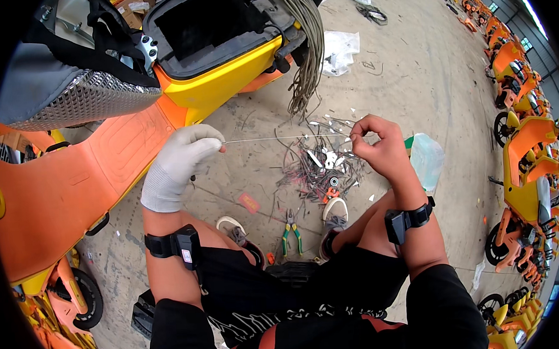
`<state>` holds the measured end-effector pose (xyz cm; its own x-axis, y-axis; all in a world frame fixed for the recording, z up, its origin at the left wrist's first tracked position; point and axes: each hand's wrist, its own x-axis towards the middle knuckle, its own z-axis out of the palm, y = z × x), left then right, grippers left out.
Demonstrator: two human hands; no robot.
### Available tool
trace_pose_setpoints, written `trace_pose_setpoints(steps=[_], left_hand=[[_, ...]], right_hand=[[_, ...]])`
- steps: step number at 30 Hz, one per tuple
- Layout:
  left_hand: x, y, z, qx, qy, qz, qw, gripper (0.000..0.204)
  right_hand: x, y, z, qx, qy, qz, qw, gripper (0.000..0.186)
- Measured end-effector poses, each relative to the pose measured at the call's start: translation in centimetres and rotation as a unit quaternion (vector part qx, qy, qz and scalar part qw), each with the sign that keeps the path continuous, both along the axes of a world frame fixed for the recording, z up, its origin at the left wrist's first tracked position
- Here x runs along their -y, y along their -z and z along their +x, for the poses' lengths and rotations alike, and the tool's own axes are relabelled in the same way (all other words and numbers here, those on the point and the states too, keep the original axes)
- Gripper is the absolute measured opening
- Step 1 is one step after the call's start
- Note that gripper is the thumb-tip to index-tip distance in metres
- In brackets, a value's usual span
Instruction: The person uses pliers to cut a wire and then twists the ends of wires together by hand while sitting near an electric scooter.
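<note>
A thin, pale wire point(277, 138) is pulled straight across the gap between my hands. My left hand point(181, 161), in a light grey glove, pinches its left end between thumb and fingers. My bare right hand point(379, 145) pinches the other end, with the fingers curled. Beneath the wire lies a pile of dark wire offcuts point(305, 173) mixed with white scraps. On the floor between my shoes rest pliers point(290, 229) with green and yellow handles, jaws pointing away from me.
An orange and yellow vehicle point(224, 92) stands at the left and far left. Over its front hangs a bundle of grey-brown cables point(311, 46). A clear plastic bag point(342, 50) lies beyond the pile, a translucent one point(427, 161) at its right. Several similar vehicles point(526, 168) line the right.
</note>
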<state>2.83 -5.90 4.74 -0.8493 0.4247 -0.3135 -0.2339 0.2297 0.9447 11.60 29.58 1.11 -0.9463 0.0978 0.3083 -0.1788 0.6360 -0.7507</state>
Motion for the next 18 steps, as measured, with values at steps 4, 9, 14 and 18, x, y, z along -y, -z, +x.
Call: trace_pose_setpoints(steps=[4,9,14,18], left_hand=[[0.7,0.2,-0.1,0.001,0.009,0.001,1.000,0.017],[1.3,0.0,0.1,0.006,-0.009,0.008,1.000,0.017],[2.5,0.7,-0.7,0.024,-0.013,0.021,0.999,0.017],[3.3,0.6,-0.5,0.021,-0.034,0.033,0.999,0.015]], right_hand=[[-0.4,-0.2,0.4,0.004,-0.005,0.004,1.000,0.009],[-1.7,0.1,1.0,0.006,0.011,-0.001,1.000,0.009],[-3.1,0.0,1.3,0.024,0.032,-0.022,0.999,0.008],[-3.7,-0.2,1.8,0.033,0.039,-0.017,0.999,0.007]])
